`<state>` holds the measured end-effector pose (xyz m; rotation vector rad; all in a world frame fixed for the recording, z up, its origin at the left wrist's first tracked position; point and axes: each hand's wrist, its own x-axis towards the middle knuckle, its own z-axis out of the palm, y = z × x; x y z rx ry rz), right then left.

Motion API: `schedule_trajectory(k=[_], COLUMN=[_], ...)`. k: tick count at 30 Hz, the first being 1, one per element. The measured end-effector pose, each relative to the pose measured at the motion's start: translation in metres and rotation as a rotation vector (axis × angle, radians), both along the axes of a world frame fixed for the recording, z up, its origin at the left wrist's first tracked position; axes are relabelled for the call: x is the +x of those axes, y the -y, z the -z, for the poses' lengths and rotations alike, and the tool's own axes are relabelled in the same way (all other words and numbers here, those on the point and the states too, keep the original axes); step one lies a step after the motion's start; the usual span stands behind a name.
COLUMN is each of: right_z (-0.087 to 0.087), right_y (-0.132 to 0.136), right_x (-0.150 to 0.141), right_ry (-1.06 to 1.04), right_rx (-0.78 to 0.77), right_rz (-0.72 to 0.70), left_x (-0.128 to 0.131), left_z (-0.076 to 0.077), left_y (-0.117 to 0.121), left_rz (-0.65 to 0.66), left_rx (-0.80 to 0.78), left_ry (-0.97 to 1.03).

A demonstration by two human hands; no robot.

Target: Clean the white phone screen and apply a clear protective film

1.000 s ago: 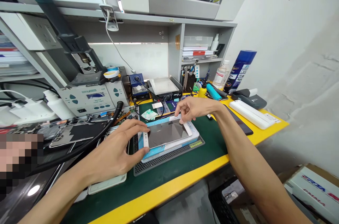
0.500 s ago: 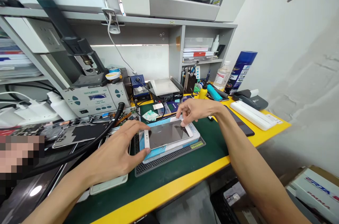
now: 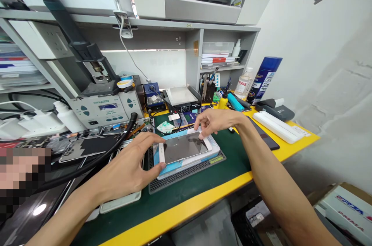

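Note:
A white-framed smartphone (image 3: 183,148) with a dark, glossy screen lies face up on a white and light-blue box (image 3: 207,156). Under the box is a grey perforated mat (image 3: 186,176). My left hand (image 3: 136,160) grips the phone's left end, thumb on the near corner and fingers at the far corner. My right hand (image 3: 210,122) reaches over the far right part of the phone, its fingers curled and pinched, with the tips at the screen near the right end. Whether anything thin is between those fingertips is too small to tell.
A hot-air station (image 3: 100,108) and black hose (image 3: 116,151) stand left, near opened device parts. Behind are a soldering unit (image 3: 154,98) and a flat heating plate (image 3: 180,96). Right lie a dark phone (image 3: 263,133), a white case (image 3: 277,126) and a blue spray can (image 3: 266,79).

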<state>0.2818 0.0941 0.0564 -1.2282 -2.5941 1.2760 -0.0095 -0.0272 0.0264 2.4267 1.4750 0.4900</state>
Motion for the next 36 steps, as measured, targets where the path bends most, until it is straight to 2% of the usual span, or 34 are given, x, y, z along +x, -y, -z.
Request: schedule_trajectory(k=[6, 13, 17, 21, 26, 29, 36], right_z=[0.000, 0.000, -0.001, -0.002, -0.001, 0.000, 0.002], right_y=[0.000, 0.001, 0.001, 0.001, 0.000, -0.001, -0.001], right_x=[0.000, 0.000, 0.001, 0.001, 0.001, 0.002, 0.003], right_ry=[-0.004, -0.011, -0.010, -0.014, -0.017, -0.024, -0.039], right_rx=[-0.007, -0.020, -0.034, -0.044, -0.044, -0.044, -0.054], right_rz=[0.001, -0.003, 0.005, 0.001, 0.000, 0.000, -0.006], left_x=[0.002, 0.000, 0.001, 0.001, 0.000, 0.000, 0.002], left_z=[0.008, -0.007, -0.003, 0.003, -0.004, -0.008, -0.007], left_y=[0.001, 0.000, 0.001, 0.001, 0.001, 0.000, 0.001], left_rz=[-0.056, -0.003, 0.011, -0.036, 0.027, 0.021, 0.007], left_rx=[0.057, -0.055, -0.034, 0.020, -0.018, -0.032, -0.065], left_ry=[0.046, -0.036, -0.015, 0.025, -0.031, -0.039, -0.039])
